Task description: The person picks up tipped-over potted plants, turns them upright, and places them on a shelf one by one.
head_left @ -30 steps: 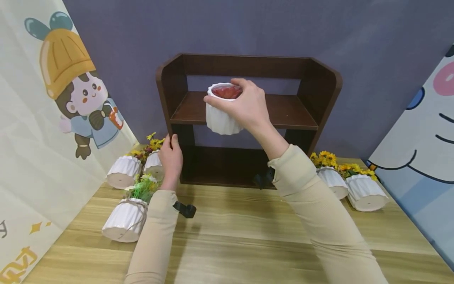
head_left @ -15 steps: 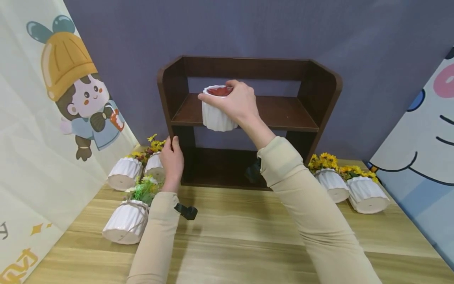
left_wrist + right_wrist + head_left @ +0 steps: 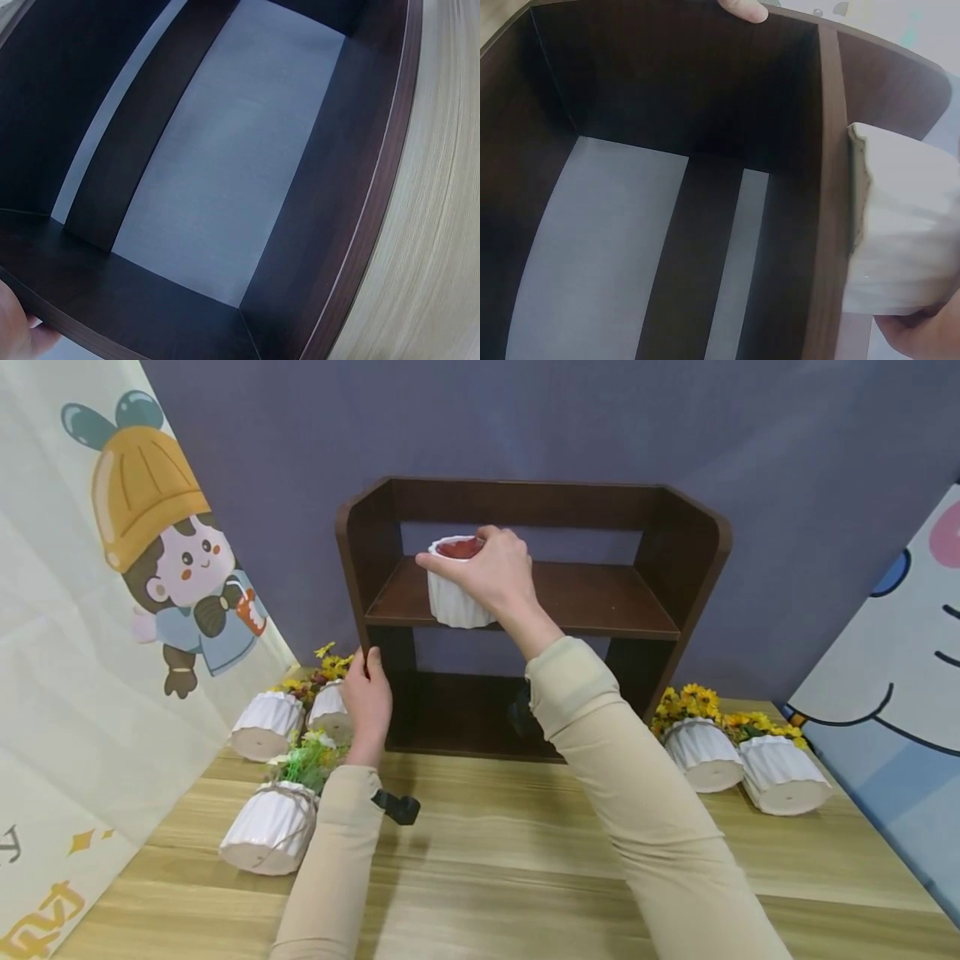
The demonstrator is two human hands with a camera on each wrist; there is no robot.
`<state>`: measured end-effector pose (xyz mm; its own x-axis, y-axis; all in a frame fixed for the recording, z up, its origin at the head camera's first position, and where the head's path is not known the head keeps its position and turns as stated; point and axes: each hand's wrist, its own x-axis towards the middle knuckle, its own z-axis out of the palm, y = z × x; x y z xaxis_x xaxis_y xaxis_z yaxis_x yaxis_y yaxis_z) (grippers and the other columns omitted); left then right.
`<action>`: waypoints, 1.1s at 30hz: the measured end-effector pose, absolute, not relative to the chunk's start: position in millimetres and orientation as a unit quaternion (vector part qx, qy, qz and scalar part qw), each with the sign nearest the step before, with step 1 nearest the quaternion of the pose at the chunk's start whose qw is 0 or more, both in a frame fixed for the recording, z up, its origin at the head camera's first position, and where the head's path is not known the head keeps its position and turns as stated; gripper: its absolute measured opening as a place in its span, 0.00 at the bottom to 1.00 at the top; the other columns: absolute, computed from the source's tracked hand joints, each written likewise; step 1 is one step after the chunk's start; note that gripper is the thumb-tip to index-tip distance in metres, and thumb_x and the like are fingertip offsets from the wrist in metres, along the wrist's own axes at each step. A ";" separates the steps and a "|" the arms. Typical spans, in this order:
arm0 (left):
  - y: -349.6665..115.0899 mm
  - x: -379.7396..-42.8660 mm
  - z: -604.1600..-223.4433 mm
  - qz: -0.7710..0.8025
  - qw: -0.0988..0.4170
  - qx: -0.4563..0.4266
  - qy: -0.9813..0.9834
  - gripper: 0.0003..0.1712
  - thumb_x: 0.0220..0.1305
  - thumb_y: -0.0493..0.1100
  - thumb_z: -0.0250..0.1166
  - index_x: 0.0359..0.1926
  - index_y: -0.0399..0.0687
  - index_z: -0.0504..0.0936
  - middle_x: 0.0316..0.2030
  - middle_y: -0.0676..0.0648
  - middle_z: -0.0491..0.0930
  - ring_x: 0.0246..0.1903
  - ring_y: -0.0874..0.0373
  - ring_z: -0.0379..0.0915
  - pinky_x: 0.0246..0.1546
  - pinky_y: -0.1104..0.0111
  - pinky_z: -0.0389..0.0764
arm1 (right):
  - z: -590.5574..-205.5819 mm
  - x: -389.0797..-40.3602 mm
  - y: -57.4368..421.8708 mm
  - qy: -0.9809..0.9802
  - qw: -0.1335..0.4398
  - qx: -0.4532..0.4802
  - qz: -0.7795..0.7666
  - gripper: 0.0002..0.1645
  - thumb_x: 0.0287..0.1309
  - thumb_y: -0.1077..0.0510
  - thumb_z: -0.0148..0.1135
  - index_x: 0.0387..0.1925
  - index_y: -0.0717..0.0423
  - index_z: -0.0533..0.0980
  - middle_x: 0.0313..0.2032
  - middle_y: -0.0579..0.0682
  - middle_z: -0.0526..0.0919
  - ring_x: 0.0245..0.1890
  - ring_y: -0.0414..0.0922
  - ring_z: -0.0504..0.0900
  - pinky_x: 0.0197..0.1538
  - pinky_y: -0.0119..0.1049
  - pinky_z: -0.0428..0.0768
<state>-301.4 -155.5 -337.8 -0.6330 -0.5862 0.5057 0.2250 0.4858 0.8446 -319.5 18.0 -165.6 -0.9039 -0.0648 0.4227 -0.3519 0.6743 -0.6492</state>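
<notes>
A dark brown two-tier shelf (image 3: 528,503) stands against the wall. My left hand (image 3: 368,700) grips the front edge of its left side panel; the thumb tip shows over that panel in the right wrist view. With thumb and fingers spread across the rim, my right hand (image 3: 501,570) holds a white ribbed flowerpot (image 3: 456,600) with something red inside. The pot is upright at the front of the upper board (image 3: 592,597), left of the middle. In the right wrist view the pot's base (image 3: 861,191) is right by the board's edge; whether it touches, I cannot tell.
Left of the shelf, several white flowerpots with flowers lie tipped on the wooden table (image 3: 480,860), the nearest pot (image 3: 270,828) tied with twine. On the right lie two more, a left pot (image 3: 705,753) and a right pot (image 3: 783,775), with yellow flowers.
My right hand has moved the white flowerpot a little left and towards the upper board. My left hand keeps its grip on the side panel.
</notes>
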 end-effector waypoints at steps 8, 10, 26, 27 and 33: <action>-156.1 -300.8 -337.4 -0.492 0.416 0.112 -0.756 0.18 0.67 0.51 0.51 0.31 0.40 0.73 0.24 0.38 0.71 0.27 0.44 0.63 0.30 0.57 0.64 | -168.4 -326.2 6.4 -0.894 0.195 0.101 0.392 0.57 0.30 0.22 0.59 0.59 0.52 0.65 0.52 0.49 0.72 0.50 0.44 0.69 0.45 0.33 0.75; -156.7 -300.6 -337.8 -0.496 0.416 0.109 -0.754 0.17 0.67 0.49 0.51 0.30 0.39 0.73 0.23 0.39 0.69 0.26 0.45 0.62 0.28 0.59 0.62 | -168.8 -328.6 2.6 -0.894 0.200 0.100 0.389 0.57 0.29 0.22 0.59 0.59 0.53 0.65 0.52 0.49 0.72 0.49 0.44 0.69 0.45 0.33 0.74; -165.4 -294.7 -342.9 -0.495 0.409 0.098 -0.760 0.21 0.67 0.54 0.49 0.30 0.40 0.73 0.22 0.40 0.67 0.26 0.46 0.61 0.28 0.61 0.61 | -179.3 -342.2 -26.9 -0.881 0.191 0.091 0.422 0.57 0.31 0.22 0.60 0.61 0.49 0.63 0.55 0.47 0.68 0.51 0.44 0.69 0.47 0.32 0.75; -165.5 -294.5 -342.7 -0.496 0.410 0.098 -0.759 0.20 0.67 0.53 0.49 0.30 0.40 0.73 0.22 0.40 0.67 0.26 0.46 0.61 0.28 0.61 0.61 | -179.2 -343.1 -28.1 -0.882 0.191 0.090 0.421 0.57 0.31 0.22 0.60 0.61 0.49 0.63 0.55 0.47 0.68 0.51 0.43 0.69 0.47 0.32 0.75; -164.0 -296.9 -344.3 -0.492 0.409 0.101 -0.762 0.18 0.67 0.51 0.49 0.30 0.41 0.73 0.23 0.40 0.68 0.26 0.47 0.62 0.28 0.61 0.62 | -178.5 -348.4 -32.8 -0.892 0.198 0.084 0.397 0.57 0.32 0.21 0.57 0.61 0.50 0.62 0.55 0.48 0.68 0.51 0.43 0.70 0.49 0.31 0.74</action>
